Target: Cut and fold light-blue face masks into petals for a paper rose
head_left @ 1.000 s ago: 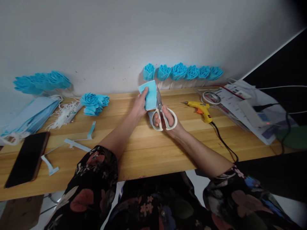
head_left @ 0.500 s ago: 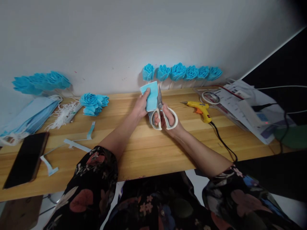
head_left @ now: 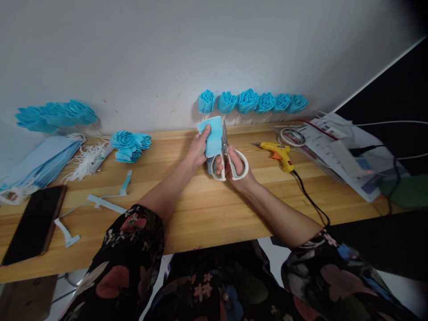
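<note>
My left hand (head_left: 198,149) pinches a folded piece of light blue mask fabric (head_left: 214,137), thumb on its front face. My right hand (head_left: 243,173) grips white-handled scissors (head_left: 243,157) with fingers through the loops. Their blades point up along the fabric's right edge and are slightly apart. Just behind, a row of blue fabric flowers (head_left: 248,101) on thin stems leans against the wall. Cut strips of mask edging (head_left: 106,203) lie on the table, left of my left forearm.
Farther left are stacked face masks (head_left: 50,156), white ear loops (head_left: 87,159), loose blue flowers (head_left: 124,140) and a dark phone (head_left: 33,223). On the right lie a yellow glue gun (head_left: 279,154) with its cord, a tape roll (head_left: 293,137), papers (head_left: 321,147) and a white power strip (head_left: 349,157).
The fabric and my left hand have shifted slightly down and to the right. The scissors stay at the fabric's right edge, their blades tilted a little differently.
</note>
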Demonstrator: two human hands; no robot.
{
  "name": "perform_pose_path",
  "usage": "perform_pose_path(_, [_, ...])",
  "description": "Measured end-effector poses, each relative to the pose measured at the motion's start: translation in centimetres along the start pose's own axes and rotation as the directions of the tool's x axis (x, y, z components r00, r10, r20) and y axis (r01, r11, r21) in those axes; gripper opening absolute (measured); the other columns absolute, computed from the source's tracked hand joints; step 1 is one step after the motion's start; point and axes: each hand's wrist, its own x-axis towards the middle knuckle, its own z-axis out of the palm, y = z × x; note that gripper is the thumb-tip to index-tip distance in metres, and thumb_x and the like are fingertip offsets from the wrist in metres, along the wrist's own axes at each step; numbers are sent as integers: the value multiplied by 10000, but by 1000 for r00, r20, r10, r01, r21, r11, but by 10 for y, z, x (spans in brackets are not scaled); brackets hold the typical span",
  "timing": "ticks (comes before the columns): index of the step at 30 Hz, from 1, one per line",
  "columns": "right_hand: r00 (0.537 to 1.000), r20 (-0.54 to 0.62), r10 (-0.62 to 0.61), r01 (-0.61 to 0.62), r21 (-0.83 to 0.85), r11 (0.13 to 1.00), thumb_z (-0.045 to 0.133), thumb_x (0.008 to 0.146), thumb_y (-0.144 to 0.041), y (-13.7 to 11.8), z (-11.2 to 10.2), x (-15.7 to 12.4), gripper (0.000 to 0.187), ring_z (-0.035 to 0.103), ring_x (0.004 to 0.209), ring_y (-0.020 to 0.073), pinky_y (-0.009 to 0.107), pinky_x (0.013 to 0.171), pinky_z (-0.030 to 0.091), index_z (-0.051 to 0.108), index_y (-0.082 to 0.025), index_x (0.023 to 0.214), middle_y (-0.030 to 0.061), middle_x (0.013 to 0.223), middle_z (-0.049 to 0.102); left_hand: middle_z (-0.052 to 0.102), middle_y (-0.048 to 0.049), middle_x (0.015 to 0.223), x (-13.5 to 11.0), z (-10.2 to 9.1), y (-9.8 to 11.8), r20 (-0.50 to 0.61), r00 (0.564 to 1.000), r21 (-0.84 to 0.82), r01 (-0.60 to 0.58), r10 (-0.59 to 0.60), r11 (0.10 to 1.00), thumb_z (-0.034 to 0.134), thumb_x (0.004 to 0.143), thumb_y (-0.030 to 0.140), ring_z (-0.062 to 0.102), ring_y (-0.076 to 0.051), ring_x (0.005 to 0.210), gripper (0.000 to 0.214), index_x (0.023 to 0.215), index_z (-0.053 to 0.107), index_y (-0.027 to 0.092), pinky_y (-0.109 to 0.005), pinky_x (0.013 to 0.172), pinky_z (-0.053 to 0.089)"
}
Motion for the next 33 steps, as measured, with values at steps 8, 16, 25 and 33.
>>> perform_pose_path(8, [1000,-7,-17,18,36,999,720,841,-633,1,0,0,519,503,501,84,240,445,427,545,-261,1158,-61,684,589,649,-9,621,-1,1,1,-18,1000,-12,-1,1,1000,781,831,487,621,-150,581,344,806,647,172,-292,648,506])
perform_pose_path(16, [999,-29,-26,26,1,1000,717,837,-646,3,-3,1,735,481,491,82,243,429,422,484,-255,1415,-61,685,577,609,34,560,-3,5,5,-19,999,-52,37,-38,998,798,825,454,566,-95,489,340,770,609,177,-230,558,470])
perform_pose_path(25, [998,-41,-51,50,-26,998,705,869,-610,7,-5,1,666,496,487,77,227,424,413,500,-268,1403,-59,694,598,647,9,610,2,-1,3,9,1000,-38,15,-14,999,823,789,456,599,-118,539,344,787,620,178,-255,594,488])
perform_pose_path(33, [999,18,30,-30,-28,999,675,862,-658,1,-4,-1,472,543,510,103,236,468,443,554,-242,1050,-62,627,581,703,-29,700,7,-8,-1,50,998,-20,-49,50,999,889,699,413,656,-160,637,362,836,660,169,-290,661,516])
